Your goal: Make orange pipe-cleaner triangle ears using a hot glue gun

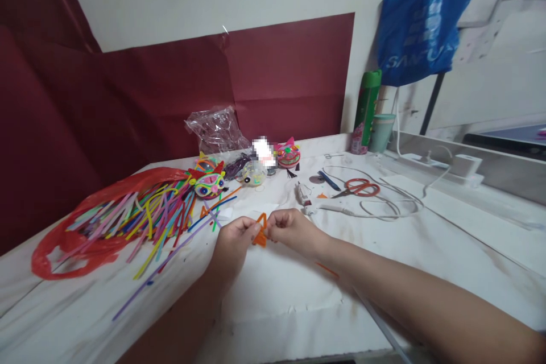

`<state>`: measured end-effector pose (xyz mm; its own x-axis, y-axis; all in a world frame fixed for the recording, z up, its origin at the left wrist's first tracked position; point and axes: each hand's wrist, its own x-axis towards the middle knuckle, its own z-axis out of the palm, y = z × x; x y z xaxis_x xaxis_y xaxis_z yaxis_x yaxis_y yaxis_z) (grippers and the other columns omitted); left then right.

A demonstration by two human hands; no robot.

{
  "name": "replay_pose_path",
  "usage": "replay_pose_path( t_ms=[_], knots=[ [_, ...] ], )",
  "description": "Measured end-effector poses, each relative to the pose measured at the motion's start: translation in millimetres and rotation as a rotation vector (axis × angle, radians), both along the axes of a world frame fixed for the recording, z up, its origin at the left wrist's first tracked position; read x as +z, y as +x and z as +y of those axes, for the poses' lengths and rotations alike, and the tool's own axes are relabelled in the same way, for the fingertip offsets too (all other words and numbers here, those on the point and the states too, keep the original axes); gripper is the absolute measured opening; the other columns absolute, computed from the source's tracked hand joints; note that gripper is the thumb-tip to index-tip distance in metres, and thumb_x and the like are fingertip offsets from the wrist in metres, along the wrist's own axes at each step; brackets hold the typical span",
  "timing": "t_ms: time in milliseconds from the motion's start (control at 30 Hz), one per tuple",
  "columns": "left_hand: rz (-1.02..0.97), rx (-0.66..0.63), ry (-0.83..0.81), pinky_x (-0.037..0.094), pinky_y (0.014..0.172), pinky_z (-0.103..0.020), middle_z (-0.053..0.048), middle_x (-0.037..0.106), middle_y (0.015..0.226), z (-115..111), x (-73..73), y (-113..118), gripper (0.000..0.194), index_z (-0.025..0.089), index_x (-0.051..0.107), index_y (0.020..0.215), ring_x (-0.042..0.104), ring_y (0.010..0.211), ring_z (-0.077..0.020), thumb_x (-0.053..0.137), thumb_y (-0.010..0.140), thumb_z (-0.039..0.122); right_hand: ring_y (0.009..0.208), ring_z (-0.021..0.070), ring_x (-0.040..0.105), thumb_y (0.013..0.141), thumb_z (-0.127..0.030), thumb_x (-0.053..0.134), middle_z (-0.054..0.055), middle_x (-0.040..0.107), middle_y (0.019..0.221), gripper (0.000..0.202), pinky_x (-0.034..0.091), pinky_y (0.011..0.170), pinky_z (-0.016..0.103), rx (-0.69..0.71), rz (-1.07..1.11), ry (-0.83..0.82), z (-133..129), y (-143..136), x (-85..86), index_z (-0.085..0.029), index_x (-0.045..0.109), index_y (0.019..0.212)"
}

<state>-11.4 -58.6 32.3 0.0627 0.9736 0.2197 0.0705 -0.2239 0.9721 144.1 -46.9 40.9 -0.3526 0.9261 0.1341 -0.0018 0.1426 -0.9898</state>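
Observation:
Between my hands, above the white tabletop, is an orange pipe cleaner bent into a pointed, looped shape. My left hand pinches its left side between thumb and fingers. From the other side my right hand grips it, with the fingers curled closed. My fingertips hide part of the shape. A loose orange piece sticks out beneath my right forearm. Left of my hands, many coloured pipe cleaners spill from a red plastic bag.
Colourful animal-face crafts and a pink one stand at the back near a clear plastic bag. To the right lie orange-handled scissors, a blue cutter, a glue gun and a white cable. A green can stands behind.

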Motion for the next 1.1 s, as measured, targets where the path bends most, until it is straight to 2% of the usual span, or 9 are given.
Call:
replay_pose_path(
  t_ms=[167, 300, 467, 633, 800, 933, 1000, 1100],
  knots=[
    [0.023, 0.051, -0.012, 0.027, 0.044, -0.02, 0.007, 0.042, 0.047, -6, 1.8, 4, 0.017, 0.017, 0.055, 0.058, 0.033, 0.044, -0.0072, 0.059, 0.068, 0.03, 0.046, 0.0062, 0.038, 0.058, -0.014, 0.053, -0.006, 0.049, 0.047, 0.005, 0.031, 0.048, 0.019, 0.007, 0.0, -0.01, -4, -2, 0.1, -0.016, 0.057, 0.056],
    [-0.017, 0.044, 0.004, 0.029, 0.045, -0.021, 0.005, 0.046, 0.048, -7, -1.8, 4, 0.02, 0.017, 0.057, 0.06, 0.036, 0.045, -0.0084, 0.058, 0.071, 0.033, 0.047, 0.0065, 0.039, 0.057, -0.014, 0.052, -0.006, 0.05, 0.047, 0.005, 0.031, 0.048, 0.019, -0.007, 0.011, -0.01, -4, -3, 0.6, -0.016, 0.057, 0.055],
    [-0.022, -0.008, 0.105, 0.035, 0.054, -0.022, 0.002, 0.052, 0.056, -5, -3.7, 0, 0.02, 0.016, 0.058, 0.059, 0.044, 0.055, -0.0109, 0.057, 0.074, 0.03, 0.047, 0.0064, 0.039, 0.057, -0.016, 0.052, -0.006, 0.05, 0.048, 0.004, 0.029, 0.047, 0.019, 0.011, 0.012, -0.016, -4, -2, 0.7, -0.016, 0.056, 0.055],
    [-0.019, 0.005, 0.076, 0.037, 0.056, -0.022, 0.002, 0.054, 0.057, -4, -2.4, 2, 0.017, 0.016, 0.06, 0.064, 0.045, 0.056, -0.011, 0.059, 0.073, 0.031, 0.046, 0.006, 0.039, 0.058, -0.016, 0.054, -0.005, 0.051, 0.048, 0.004, 0.028, 0.045, 0.018, -0.027, 0.024, -0.034, -4, -3, 0.7, -0.015, 0.057, 0.056],
    [-0.091, -0.007, 0.029, 0.04, 0.058, -0.024, 0.001, 0.056, 0.058, -2, -1.4, 3, 0.017, 0.016, 0.058, 0.062, 0.049, 0.057, -0.0122, 0.061, 0.069, 0.032, 0.049, 0.0068, 0.045, 0.06, -0.019, 0.059, -0.004, 0.055, 0.051, 0.006, 0.034, 0.05, 0.02, 0.019, 0.083, -0.039, -2, -4, -2.3, -0.014, 0.062, 0.061],
    [-0.038, 0.006, -0.035, 0.039, 0.058, -0.024, 0.001, 0.058, 0.059, -1, -1.1, 2, 0.012, 0.016, 0.061, 0.067, 0.05, 0.058, -0.0125, 0.062, 0.067, 0.028, 0.05, 0.0071, 0.046, 0.061, -0.021, 0.061, -0.003, 0.055, 0.053, 0.007, 0.036, 0.053, 0.021, 0.005, 0.08, -0.02, -1, -4, -2.6, -0.014, 0.061, 0.061],
    [-0.005, 0.032, -0.025, 0.038, 0.057, -0.023, 0.001, 0.058, 0.059, 1, -3.2, 1, 0.01, 0.016, 0.062, 0.068, 0.05, 0.058, -0.0121, 0.061, 0.067, 0.026, 0.051, 0.0074, 0.046, 0.061, -0.024, 0.063, -0.003, 0.055, 0.054, 0.01, 0.036, 0.054, 0.021, 0.013, 0.077, -0.002, -1, -4, -3.4, -0.014, 0.061, 0.063],
    [-0.066, 0.045, -0.017, 0.036, 0.055, -0.022, 0.003, 0.055, 0.056, 4, -7.1, -1, 0.01, 0.016, 0.06, 0.067, 0.047, 0.055, -0.0104, 0.061, 0.068, 0.026, 0.05, 0.0071, 0.041, 0.062, -0.027, 0.065, -0.005, 0.051, 0.053, 0.013, 0.033, 0.052, 0.021, 0.029, 0.031, 0.036, 1, -3, -5.8, -0.015, 0.062, 0.066]
  ],
)
